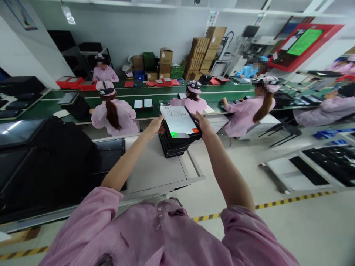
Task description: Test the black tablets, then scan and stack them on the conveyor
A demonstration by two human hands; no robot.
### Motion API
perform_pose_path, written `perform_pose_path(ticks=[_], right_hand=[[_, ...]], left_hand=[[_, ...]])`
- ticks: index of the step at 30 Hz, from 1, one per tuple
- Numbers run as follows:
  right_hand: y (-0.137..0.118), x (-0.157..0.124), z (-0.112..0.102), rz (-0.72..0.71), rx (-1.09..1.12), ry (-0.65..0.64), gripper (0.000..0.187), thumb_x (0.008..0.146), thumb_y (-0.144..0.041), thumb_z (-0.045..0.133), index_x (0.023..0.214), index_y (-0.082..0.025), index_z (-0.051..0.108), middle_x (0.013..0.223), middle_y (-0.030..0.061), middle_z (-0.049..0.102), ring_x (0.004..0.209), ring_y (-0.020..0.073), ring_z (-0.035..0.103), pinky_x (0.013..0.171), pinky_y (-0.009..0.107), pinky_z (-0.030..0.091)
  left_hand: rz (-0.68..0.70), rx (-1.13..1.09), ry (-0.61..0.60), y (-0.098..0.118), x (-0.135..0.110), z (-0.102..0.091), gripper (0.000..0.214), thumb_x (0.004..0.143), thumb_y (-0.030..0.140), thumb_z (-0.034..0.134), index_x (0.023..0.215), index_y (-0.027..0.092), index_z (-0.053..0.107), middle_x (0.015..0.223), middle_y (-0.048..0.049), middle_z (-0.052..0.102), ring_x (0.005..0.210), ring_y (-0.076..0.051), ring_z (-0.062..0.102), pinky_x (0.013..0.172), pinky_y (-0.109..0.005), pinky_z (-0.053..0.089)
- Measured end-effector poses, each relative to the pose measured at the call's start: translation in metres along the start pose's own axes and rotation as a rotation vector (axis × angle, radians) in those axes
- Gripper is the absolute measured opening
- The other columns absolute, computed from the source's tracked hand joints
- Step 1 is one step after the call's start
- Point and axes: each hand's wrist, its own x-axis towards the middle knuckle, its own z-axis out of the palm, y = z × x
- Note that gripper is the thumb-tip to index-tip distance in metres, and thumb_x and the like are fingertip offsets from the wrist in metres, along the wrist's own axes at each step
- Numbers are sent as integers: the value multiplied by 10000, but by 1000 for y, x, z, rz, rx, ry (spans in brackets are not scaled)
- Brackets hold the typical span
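Between my hands is a black tray [196,135] bearing a flat white-faced panel [180,119] with handwriting, a green sticker and a red-orange sticker. My left hand [155,126] grips its left edge, the fingers partly hidden by the tray. On the opposite edge my right hand [203,125] is closed, its fingers mostly out of sight underneath. Directly below stands a stack of black trays [173,147] on a grey cart top [149,166]. Whether the held tray touches the stack, I cannot tell.
Left of my arm are more black trays [109,151] and a large black pile [55,166]. Several seated co-workers in pink line the green bench [161,94] ahead. At right stands a low cart [288,171] with black parts; yellow-black tape [294,199] marks the floor.
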Motion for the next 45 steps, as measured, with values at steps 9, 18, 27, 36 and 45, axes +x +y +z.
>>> perform_pose_path(ticks=[9,18,27,36,45], right_hand=[[19,32,-9,-40,-82,-188,375,1089,-491,539,1090,-189,761,1130,148,831,1204,269,763,1079,446,605],[66,38,-52,-69,-2,-343,464,922,-652,661,1185,-280,753,1354,80,781,1286,268,729,1201,498,553],[113,50,-51,-40,33,-290,550,950,-687,540,1238,-262,737,1440,105,739,1350,246,696,1193,454,541],[86,124,5,-235,62,-425,499,1026,-635,505,1206,-246,759,1336,57,769,1316,218,684,1256,426,478],[105,153,58,-117,-3,-685,685,1021,-778,346,1188,-229,719,1239,74,764,1220,229,701,1167,432,555]], left_hand=[[67,165,410,-50,0,3,743,976,849,589,1048,149,825,1016,-168,855,932,-313,817,709,-344,608],[244,78,634,-128,-89,96,751,1098,744,374,1534,222,690,1562,-132,718,1487,-311,635,1045,-361,616],[172,317,771,-131,-92,122,1029,763,500,989,1668,284,550,1557,-113,711,1311,-327,745,1127,-427,622],[134,278,947,-150,-87,122,910,725,483,1001,1549,287,667,1364,-83,806,1060,-261,811,1040,-411,652],[215,263,1051,-140,-91,141,921,631,517,1038,1459,236,749,1302,-82,822,1133,-287,775,1108,-419,607]])
